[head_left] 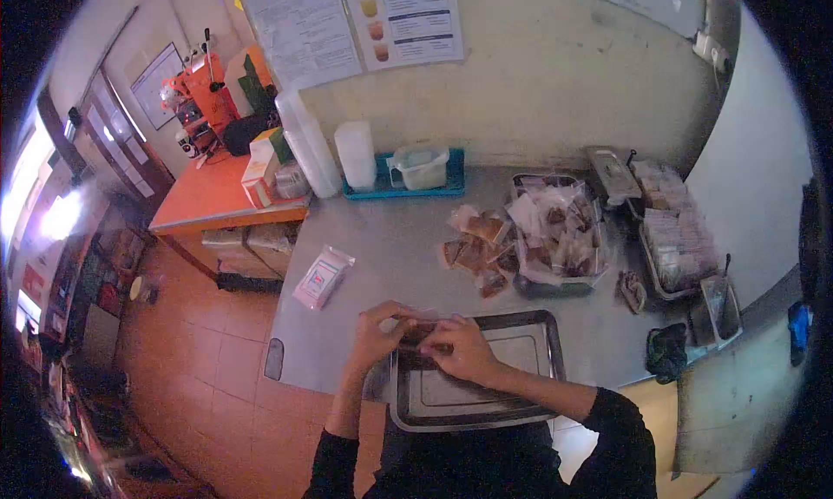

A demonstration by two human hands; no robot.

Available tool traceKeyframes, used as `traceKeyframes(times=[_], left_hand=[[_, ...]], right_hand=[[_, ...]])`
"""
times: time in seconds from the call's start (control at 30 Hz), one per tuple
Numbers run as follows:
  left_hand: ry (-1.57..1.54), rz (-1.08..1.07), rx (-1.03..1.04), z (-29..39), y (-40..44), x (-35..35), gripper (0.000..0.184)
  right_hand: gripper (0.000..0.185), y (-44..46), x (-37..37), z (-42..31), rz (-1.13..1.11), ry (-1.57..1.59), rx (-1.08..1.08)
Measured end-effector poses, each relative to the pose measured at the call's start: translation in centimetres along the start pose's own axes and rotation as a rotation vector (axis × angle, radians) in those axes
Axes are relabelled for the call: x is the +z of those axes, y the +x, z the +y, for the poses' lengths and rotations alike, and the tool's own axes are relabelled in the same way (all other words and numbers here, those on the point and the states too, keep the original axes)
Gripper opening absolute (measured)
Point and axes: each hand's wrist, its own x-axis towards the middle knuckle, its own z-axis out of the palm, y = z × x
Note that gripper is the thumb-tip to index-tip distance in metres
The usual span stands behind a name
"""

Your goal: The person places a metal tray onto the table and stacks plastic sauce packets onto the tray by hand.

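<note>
Pinching brown-filled clear sachet [417, 332] | gripped in fingers of left hand [378, 332] from frame-left, right hand [465, 348] from frame-right, equally near | held lower centre of frame, above upper-left corner of metal tray [531, 347] | long axis: cannot tell

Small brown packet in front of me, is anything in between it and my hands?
Nothing visible: the left hand and right hand both have their fingers on the small brown packet. The loose packets lie beyond the metal tray, out of the way.
</note>
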Motion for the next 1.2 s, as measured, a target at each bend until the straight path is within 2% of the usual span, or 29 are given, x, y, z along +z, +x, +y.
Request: traceKeyframes(times=[0.07,0.13,0.2,0.27,0.3,0.47,0.53,0.6,0.67,0.8,0.87,1.0,1.07,1.2], left_hand=[[-0.056,0.014,-0.098,1.0,0.1,0.0,0.012],[-0.107,0.018,-0.107,1.8,0.1,0.0,0.014],[-0.162,0.017,-0.117,2.0,0.1,-0.1,0.016],[0.206,-0.052,0.199,1.9,0.0,-0.7,0.019],[0.203,-0.054,0.201,2.0,-0.1,-0.8,0.019],[0.074,-0.099,0.005,0.9,-0.5,-0.4,0.019],[0.103,-0.071,0.047,0.7,-0.3,-0.2,0.018],[0.131,-0.036,0.077,0.8,-0.5,0.0,0.017],[0.085,-0.017,0.052,1.0,-0.5,-0.1,0.014],[0.085,0.039,0.026,0.5,-0.6,0.4,0.014],[0.101,0.037,0.018,-0.1,-0.7,0.5,0.016],[0.051,0.048,0.001,-0.3,-0.9,0.8,0.018],[0.109,0.140,0.101,-0.4,-0.9,1.0,0.017],[0.045,0.182,0.047,0.0,-1.3,1.2,0.016]], right_hand=[[0.015,0.1,0.4,0.6,0.086,-0.032,-0.007],[0.010,0.4,0.4,0.5,0.141,-0.118,-0.008],[0.011,0.5,0.4,0.6,0.178,-0.169,-0.019],[0.014,0.6,0.3,0.6,0.210,-0.221,-0.027],[0.015,0.6,0.2,0.6,0.223,-0.235,-0.055],[0.018,1.2,-1.1,0.5,0.254,-0.232,-0.135],[0.023,1.7,-2.7,1.7,0.217,-0.317,-0.071],[0.026,2.4,-4.9,2.8,0.266,-0.513,0.140],[0.032,2.3,-6.0,5.2,0.150,-0.518,0.457],[0.033,2.4,-5.5,9.1,0.105,-0.745,0.431],[0.029,3.4,-6.4,9.2,-0.127,-0.367,0.534],[0.022,3.6,-6.4,9.5,-0.131,-0.294,0.476],[0.014,3.5,-6.2,9.7,-0.017,-0.319,0.305],[0.015,3.6,-6.2,9.8,0.006,-0.445,0.274]])
